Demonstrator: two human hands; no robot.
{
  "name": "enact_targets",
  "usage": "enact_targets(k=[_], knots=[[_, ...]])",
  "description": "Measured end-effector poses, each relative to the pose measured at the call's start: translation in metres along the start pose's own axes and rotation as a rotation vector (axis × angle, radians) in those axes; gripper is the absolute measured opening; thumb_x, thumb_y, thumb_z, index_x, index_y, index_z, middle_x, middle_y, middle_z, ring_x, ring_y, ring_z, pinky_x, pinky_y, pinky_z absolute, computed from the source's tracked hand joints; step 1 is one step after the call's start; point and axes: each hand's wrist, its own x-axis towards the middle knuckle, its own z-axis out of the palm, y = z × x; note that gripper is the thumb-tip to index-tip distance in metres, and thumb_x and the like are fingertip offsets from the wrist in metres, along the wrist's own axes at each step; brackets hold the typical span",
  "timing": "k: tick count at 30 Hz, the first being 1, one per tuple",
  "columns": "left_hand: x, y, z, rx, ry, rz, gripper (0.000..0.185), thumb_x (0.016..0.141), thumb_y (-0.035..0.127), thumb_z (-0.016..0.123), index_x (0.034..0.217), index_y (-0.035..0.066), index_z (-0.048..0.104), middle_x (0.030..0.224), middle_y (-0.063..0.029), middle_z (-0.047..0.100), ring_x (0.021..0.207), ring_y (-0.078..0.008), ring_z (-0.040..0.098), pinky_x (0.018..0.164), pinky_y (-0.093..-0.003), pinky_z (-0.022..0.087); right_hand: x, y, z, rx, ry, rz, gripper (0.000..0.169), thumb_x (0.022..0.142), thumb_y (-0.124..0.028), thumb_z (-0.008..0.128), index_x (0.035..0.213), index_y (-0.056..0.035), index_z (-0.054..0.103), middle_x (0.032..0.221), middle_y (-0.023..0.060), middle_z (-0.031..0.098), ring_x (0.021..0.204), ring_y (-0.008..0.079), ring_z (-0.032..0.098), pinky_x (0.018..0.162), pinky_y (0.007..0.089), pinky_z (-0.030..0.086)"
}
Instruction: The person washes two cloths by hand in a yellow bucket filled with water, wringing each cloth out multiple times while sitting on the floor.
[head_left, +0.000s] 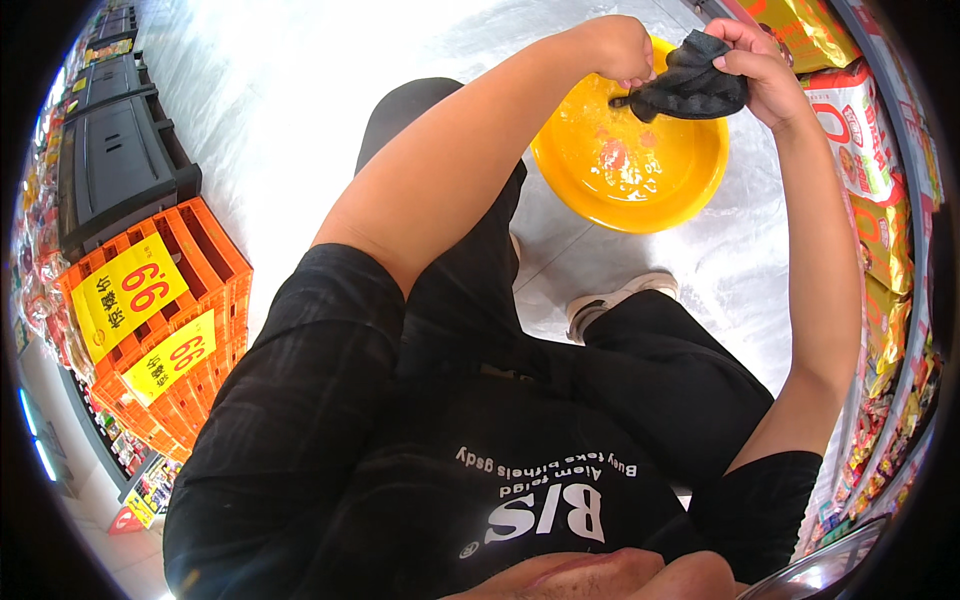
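A black cloth (694, 82), bunched and creased, hangs between my two hands over the upper part of a yellow plastic basin (551, 161). My right hand (761, 75) pinches its upper right side between thumb and fingers. At the cloth's left edge my left hand (619, 51) is closed, its fingertips gripping a bit of the fabric. Clear liquid with bright reflections lies in the basin, which stands on the floor ahead of my feet. Part of the basin's far rim is hidden behind my hands and the cloth.
Shelves with packaged goods (855, 127) run close along my right. To my left stand stacked orange plastic crates (217, 255) with yellow price signs (131, 296), and dark grey bins (116, 154) beyond them. My shoe (630, 296) rests on the pale, glossy floor (262, 90) near the basin.
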Motion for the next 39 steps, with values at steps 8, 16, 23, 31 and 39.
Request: enact_targets(k=[8, 16, 23, 31, 39], knots=[[0.008, -0.005, 0.018, 0.298, -0.011, -0.013, 0.045, 0.088, 0.044, 0.071, 0.103, 0.002, 0.072, 0.101, -0.0112, 0.073, 0.092, -0.0227, 0.069, 0.087, -0.0351, 0.051, 0.002, 0.009, 0.006, 0.076, 0.099, -0.052, 0.016, 0.085, -0.016, 0.065, 0.100, -0.0089, 0.062, 0.091, -0.0031, 0.064, 0.084, 0.0074, 0.063, 0.079, 0.0231, 0.050], [0.010, 0.000, 0.028, 0.288, 0.030, 0.007, 0.057, 0.087, 0.053, 0.068, 0.117, 0.005, 0.071, 0.111, -0.0141, 0.072, 0.105, -0.0272, 0.068, 0.095, -0.0372, 0.049, 0.011, -0.006, 0.024, 0.354, 0.406, -0.053, 0.012, 0.084, 0.000, 0.063, 0.095, -0.0042, 0.065, 0.085, 0.0050, 0.066, 0.078, 0.0167, 0.065, 0.077, 0.0304, 0.054], [0.009, -0.002, 0.022, 0.104, 0.203, 0.083, 0.065, 0.073, 0.064, 0.074, 0.107, 0.009, 0.075, 0.101, -0.0127, 0.074, 0.095, -0.0268, 0.071, 0.086, -0.0378, 0.053, 0.025, -0.010, 0.047, 0.305, 0.519, 0.076, 0.005, 0.088, -0.005, 0.067, 0.089, -0.0082, 0.064, 0.080, 0.0024, 0.064, 0.066, 0.0143, 0.063, 0.061, 0.0278, 0.054], [0.005, 0.004, 0.018, 0.098, 0.283, -0.022, 0.055, 0.077, 0.061, 0.072, 0.099, 0.011, 0.076, 0.092, -0.0130, 0.074, 0.089, -0.0280, 0.072, 0.082, -0.0363, 0.055, 0.030, -0.009, 0.045, 0.344, 0.525, 0.106, 0.007, 0.086, -0.003, 0.064, 0.093, -0.0049, 0.065, 0.083, 0.0053, 0.066, 0.071, 0.0153, 0.066, 0.064, 0.0269, 0.057], [0.010, -0.014, 0.009, 0.107, 0.477, -0.039, 0.036, 0.091, 0.037, 0.065, 0.112, 0.009, 0.073, 0.098, -0.0161, 0.073, 0.092, -0.0312, 0.071, 0.086, -0.0383, 0.055, 0.032, 0.002, 0.027, -0.274, 0.495, 0.069, 0.016, 0.083, -0.008, 0.068, 0.098, -0.0028, 0.068, 0.078, 0.0031, 0.067, 0.074, 0.0137, 0.067, 0.067, 0.0282, 0.054]])
